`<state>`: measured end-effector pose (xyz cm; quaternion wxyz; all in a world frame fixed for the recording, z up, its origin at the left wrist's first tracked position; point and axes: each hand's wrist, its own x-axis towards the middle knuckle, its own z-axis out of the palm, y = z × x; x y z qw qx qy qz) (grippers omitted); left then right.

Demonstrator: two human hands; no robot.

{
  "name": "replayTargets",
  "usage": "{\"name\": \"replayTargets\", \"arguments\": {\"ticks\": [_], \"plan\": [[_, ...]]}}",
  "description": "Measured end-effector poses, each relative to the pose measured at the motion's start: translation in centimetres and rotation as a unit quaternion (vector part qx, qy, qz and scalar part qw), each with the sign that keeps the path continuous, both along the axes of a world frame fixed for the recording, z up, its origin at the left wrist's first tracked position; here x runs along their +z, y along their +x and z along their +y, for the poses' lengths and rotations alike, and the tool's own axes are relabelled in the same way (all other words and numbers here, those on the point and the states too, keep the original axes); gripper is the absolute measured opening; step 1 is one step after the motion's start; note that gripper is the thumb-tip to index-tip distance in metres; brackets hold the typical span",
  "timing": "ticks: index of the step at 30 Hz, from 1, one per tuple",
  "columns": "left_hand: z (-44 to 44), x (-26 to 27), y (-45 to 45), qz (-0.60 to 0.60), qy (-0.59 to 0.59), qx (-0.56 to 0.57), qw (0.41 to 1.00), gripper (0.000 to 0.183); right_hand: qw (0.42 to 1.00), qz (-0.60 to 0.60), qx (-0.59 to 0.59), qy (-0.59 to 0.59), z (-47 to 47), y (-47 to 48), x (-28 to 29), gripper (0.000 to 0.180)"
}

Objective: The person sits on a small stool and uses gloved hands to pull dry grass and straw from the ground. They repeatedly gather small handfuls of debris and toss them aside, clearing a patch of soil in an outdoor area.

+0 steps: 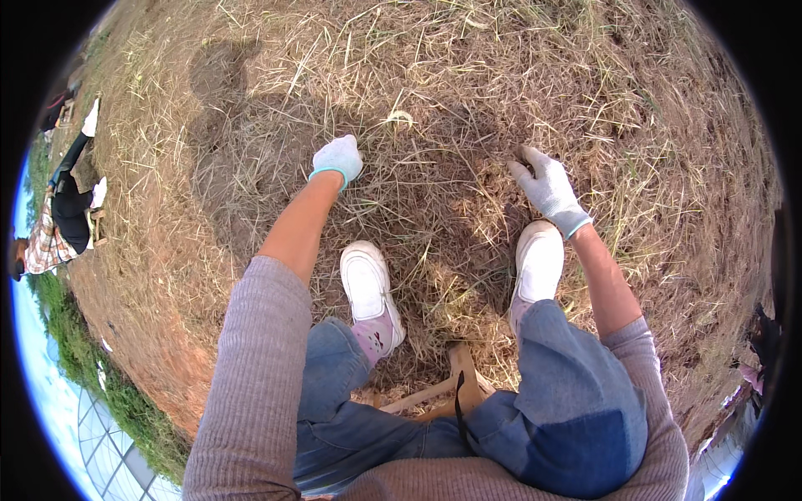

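My left hand [339, 158], in a white knit work glove with a teal cuff, is curled low over the dry cut grass [407, 188]. Its fingers are turned under, so what they may grasp is hidden. To the right, my gloved right hand [546, 181] reaches down at bare soil [495, 169] and straw, just beyond my right shoe [540, 260]. Thumb and forefinger are apart there, and I see nothing held between them. Straw and some greener stalks lie loosely around both hands.
Beneath me is a low wooden stool [462, 369], between my white shoes. At far left another person in a plaid shirt [49, 241] sits on a low seat. Green shrubs [119, 394] and a greenhouse-like framed structure [103, 432] stand at lower left.
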<state>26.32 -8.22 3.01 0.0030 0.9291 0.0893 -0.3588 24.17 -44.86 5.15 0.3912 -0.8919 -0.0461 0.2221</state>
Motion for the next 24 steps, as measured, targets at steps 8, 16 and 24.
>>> {"name": "replayTargets", "arguments": {"ticks": [8,16,24], "plan": [[-1.7,0.4,-1.0,-0.041,-0.156,-0.071,0.984,0.030,0.999,0.009,0.037,0.009,0.3,-1.1,-0.2,0.028],[-5.7,3.8,-5.4,0.067,-0.169,-0.157,0.971,0.038,0.987,-0.015,0.158,-0.030,0.8,-2.7,-0.4,0.038],[-4.3,2.3,-6.8,0.081,-0.028,-0.093,0.992,0.053,0.977,-0.006,0.212,-0.035,0.6,-4.1,-1.8,0.032]]}}
